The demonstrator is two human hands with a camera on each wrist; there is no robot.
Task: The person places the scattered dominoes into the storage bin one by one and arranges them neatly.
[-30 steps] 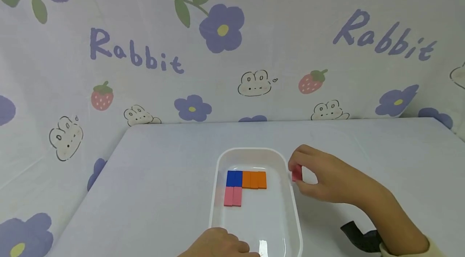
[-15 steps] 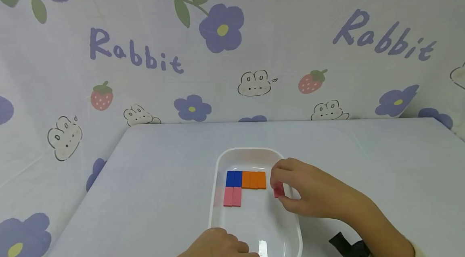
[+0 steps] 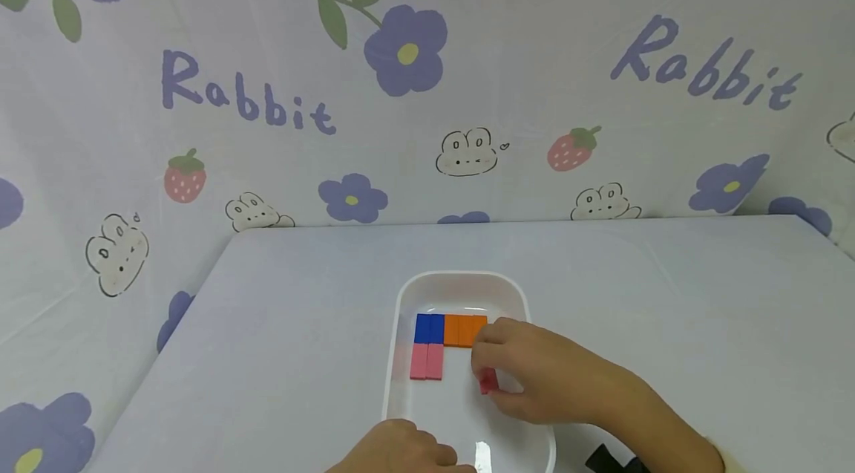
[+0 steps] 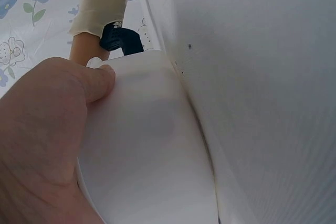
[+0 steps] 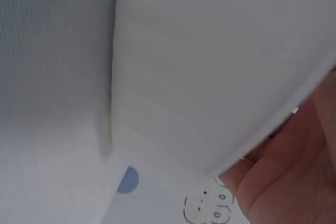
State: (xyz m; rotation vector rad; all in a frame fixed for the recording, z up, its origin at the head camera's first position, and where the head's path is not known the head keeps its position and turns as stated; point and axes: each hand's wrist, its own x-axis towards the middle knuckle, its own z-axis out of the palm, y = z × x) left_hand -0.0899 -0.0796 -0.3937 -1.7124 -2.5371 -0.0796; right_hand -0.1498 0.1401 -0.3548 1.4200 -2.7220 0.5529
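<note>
My right hand point(image 3: 541, 369) pinches a small pink tile point(image 3: 490, 381) between thumb and fingers, inside the white tray point(image 3: 390, 354) just below the orange tiles point(image 3: 461, 330). Those orange tiles lie flat in a row beside two blue tiles point(image 3: 430, 329). Directly under the blue pair lie two pink tiles point(image 3: 426, 361), side by side. At the tray's near left, my left hand point(image 3: 401, 451) holds the rim; the left wrist view has the thumb point(image 4: 100, 83) over its edge. The right wrist view shows the outer tray wall, with part of my right hand point(image 5: 294, 182) beyond its rim.
A pale tabletop point(image 3: 294, 354) surrounds the tray. Behind it hangs a white cloth point(image 3: 514, 72) printed with flowers, strawberries and rabbits. A black strap point(image 3: 611, 460) sits by the right forearm.
My right hand has moved left and nearer, from outside the tray's right rim to over its inside, carrying the pink tile. The left hand and the laid tiles stay in place.
</note>
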